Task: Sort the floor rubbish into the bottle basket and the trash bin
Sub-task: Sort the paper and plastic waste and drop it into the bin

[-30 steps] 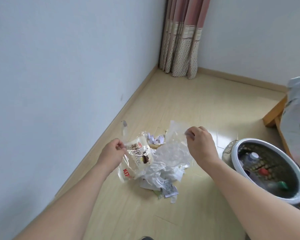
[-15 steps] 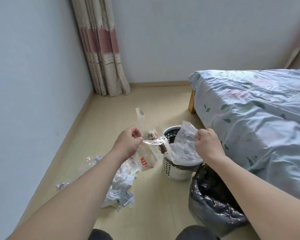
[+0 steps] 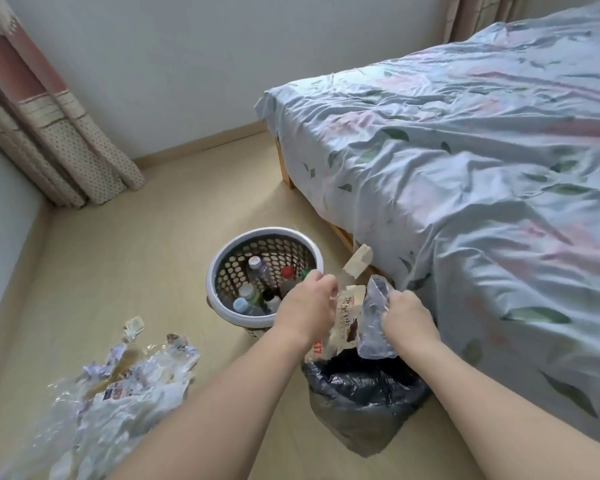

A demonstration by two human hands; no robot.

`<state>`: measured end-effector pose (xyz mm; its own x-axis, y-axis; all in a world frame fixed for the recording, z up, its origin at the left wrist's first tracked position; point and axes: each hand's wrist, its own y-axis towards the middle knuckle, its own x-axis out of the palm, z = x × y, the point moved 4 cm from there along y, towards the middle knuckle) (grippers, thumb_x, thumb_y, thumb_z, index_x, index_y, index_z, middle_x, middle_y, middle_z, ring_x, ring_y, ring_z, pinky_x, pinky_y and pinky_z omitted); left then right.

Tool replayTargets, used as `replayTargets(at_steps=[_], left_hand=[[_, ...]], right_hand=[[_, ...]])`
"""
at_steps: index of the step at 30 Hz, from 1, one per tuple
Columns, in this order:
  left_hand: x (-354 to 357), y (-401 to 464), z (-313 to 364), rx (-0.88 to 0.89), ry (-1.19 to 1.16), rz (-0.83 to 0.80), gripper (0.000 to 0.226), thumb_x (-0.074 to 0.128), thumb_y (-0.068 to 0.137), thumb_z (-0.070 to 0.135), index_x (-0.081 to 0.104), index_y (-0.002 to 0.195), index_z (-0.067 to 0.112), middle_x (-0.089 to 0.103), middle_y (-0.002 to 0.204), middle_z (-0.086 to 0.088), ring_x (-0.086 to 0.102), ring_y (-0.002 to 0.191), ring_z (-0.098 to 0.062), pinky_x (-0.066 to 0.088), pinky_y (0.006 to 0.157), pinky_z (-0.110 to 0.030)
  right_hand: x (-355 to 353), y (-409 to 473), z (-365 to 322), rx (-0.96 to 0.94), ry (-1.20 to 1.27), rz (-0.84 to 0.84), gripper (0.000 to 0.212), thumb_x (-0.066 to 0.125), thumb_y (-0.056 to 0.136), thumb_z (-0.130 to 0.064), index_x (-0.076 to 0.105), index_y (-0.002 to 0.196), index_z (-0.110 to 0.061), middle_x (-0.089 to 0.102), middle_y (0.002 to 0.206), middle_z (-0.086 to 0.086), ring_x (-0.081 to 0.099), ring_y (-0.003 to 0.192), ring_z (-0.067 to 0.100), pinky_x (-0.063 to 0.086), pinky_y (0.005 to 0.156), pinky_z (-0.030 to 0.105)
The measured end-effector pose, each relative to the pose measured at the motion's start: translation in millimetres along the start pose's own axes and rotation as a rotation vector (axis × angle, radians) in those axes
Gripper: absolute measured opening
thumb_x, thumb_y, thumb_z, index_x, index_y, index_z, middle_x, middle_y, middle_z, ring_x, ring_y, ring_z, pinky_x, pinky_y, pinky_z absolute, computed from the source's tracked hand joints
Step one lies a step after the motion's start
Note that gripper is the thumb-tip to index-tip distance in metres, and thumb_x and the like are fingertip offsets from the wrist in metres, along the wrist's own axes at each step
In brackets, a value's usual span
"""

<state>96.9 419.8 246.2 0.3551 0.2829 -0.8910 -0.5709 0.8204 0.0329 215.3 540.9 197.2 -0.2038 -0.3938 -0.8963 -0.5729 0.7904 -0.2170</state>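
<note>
Above the trash bin point(image 3: 361, 403), a wrapper point(image 3: 349, 320) in each hand.

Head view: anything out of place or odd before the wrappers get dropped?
Nothing looks damaged or spilled. The left hand holds a printed wrapper and the right hand a clear plastic bag, both over the black-lined trash bin. A pile of wrappers lies unsorted on the floor, left of the bottle basket.
</note>
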Motion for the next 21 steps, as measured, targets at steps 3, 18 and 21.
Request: replayTargets(at_steps=[3, 18, 21], left_hand=[[47, 25, 1, 0.022, 0.027, -0.062, 0.015, 0.051, 0.097, 0.019, 0.055, 0.112, 0.02, 0.05, 0.111, 0.001, 0.058, 0.093, -0.023, 0.05, 0.079, -0.037], [202, 53, -64, 0.128, 0.435, -0.624, 0.043, 0.044, 0.094, 0.005, 0.039, 0.136, 0.01, 0.042, 0.132, -0.013, 0.054, 0.112, -0.038, 0.049, 0.082, -0.048], [191, 54, -53, 0.257, 0.481, -0.419, 0.03, 0.04, 0.095, 0.003, 0.045, 0.124, 0.007, 0.042, 0.123, -0.012, 0.053, 0.1, -0.034, 0.042, 0.063, -0.041]], right_hand=[[31, 17, 19, 0.072, 0.053, -0.07, 0.022, 0.041, 0.094, -0.008, 0.056, 0.11, -0.007, 0.053, 0.12, 0.014, 0.056, 0.109, 0.035, 0.045, 0.088, 0.037], [145, 59, 64, 0.244, -0.037, -0.563, 0.032, 0.051, 0.09, -0.009, 0.058, 0.12, -0.004, 0.062, 0.118, 0.012, 0.062, 0.102, 0.026, 0.047, 0.077, 0.026], [138, 61, 55, 0.218, -0.102, -0.515, 0.033, 0.053, 0.087, -0.01, 0.06, 0.119, -0.008, 0.064, 0.118, 0.011, 0.062, 0.104, 0.027, 0.051, 0.085, 0.031]])
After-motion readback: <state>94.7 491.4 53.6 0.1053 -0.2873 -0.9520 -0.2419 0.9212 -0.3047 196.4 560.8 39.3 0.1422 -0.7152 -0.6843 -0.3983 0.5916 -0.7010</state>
